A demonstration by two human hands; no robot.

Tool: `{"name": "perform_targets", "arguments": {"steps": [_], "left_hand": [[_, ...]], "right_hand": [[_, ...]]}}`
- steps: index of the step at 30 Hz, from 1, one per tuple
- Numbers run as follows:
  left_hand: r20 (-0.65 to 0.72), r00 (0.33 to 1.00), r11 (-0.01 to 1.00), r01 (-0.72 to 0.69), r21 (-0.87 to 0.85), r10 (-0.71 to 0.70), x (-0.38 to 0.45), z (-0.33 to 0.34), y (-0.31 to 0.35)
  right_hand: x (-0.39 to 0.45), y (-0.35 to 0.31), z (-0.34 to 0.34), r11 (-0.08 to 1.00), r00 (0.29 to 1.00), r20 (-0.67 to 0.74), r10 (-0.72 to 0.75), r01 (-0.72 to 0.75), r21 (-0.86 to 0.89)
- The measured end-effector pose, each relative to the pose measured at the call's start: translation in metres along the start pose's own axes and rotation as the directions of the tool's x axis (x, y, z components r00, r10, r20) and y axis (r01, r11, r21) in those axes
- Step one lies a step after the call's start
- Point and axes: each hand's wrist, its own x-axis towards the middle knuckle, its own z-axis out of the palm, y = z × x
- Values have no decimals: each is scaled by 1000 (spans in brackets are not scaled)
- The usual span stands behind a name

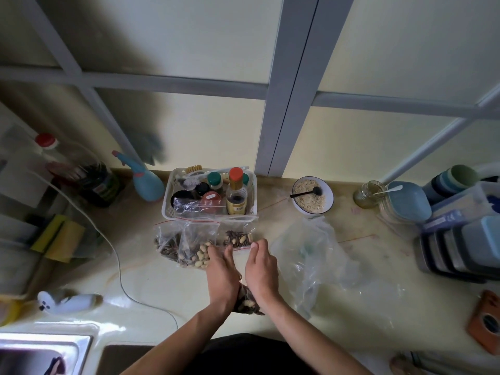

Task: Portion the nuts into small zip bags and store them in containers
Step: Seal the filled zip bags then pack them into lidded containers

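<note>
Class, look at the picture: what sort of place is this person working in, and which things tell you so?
Most likely a home kitchen counter. A steel sink sits at the near left corner, a white basket holds sauce and seasoning bottles, and a bowl of oats with a spoon stands by the window.

No text, brand, number or sign can be read anywhere in the head view. The yellow label on the orange-capped sauce bottle (pixel 236 197) in the white basket (pixel 170 209) carries dark marks, too small and soft to make out. The green label on the large dark bottle (pixel 94 182) at the left shows a small red patch with print that is blurred beyond reading. The red-lidded jar (pixel 211 199) in the basket has a faint mark on its lid, also illegible. The orange device (pixel 487 320) at the right edge bears no legible marking.
</note>
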Motion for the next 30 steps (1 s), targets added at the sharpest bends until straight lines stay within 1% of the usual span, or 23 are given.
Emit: {"name": "perform_targets", "arguments": {"steps": [1, 3, 5, 8, 10, 12, 14, 15, 18, 20, 21, 23, 25, 28, 30], "left_hand": [[19, 1000, 1000, -5, -1, 5, 0, 0, -2], [100, 994, 999, -35, -6, 35, 1, -3, -8], [197, 976, 995, -103, 19, 97, 1, -5, -14], [331, 928, 976, -205, 67, 172, -5, -5, -23], [362, 916, 975, -212, 67, 174, -6, -5, -29], [378, 913, 982, -183, 51, 151, -6, -6, -34], [402, 910, 990, -133, 51, 101, -7, -7, -37], [387, 917, 988, -131, 78, 91, -8, -7, -39], [247, 959, 962, -192, 194, 142, -10, -8, -48], [159, 965, 936, -244, 253, 208, -11, -12, -47], [148, 963, 927, -260, 270, 227, -11, -15, -45], [197, 961, 936, -240, 259, 192, -12, -16, -42], [297, 948, 957, -184, 225, 113, -17, -16, -39], [405, 912, 967, -154, 203, 60, -25, -13, -37], [426, 904, 971, -135, 200, 38, -26, -13, -33]], "right_hand": [[4, 2, -3, 999, 998, 53, 25, -26, 37], [11, 6, -14, 988, 981, 183, 62, -86, 125], [21, 16, -27, 981, 940, 337, 54, -113, 157], [26, 31, -41, 943, 817, 576, 19, -205, 260], [23, 35, -48, 928, 758, 652, 5, -247, 280], [20, 37, -53, 921, 745, 667, 10, -266, 283], [19, 39, -55, 934, 761, 648, 25, -249, 255], [18, 38, -54, 945, 770, 636, 40, -236, 227], [13, 42, -47, 936, 787, 610, 97, -280, 213], [8, 43, -44, 922, 799, 590, 112, -305, 239], [7, 44, -43, 914, 808, 577, 117, -315, 255], [6, 46, -41, 893, 828, 546, 129, -336, 300], [6, 44, -40, 881, 833, 539, 121, -340, 328], [3, 41, -37, 902, 840, 536, 83, -292, 317], [1, 40, -36, 919, 842, 537, 55, -253, 304]]}}
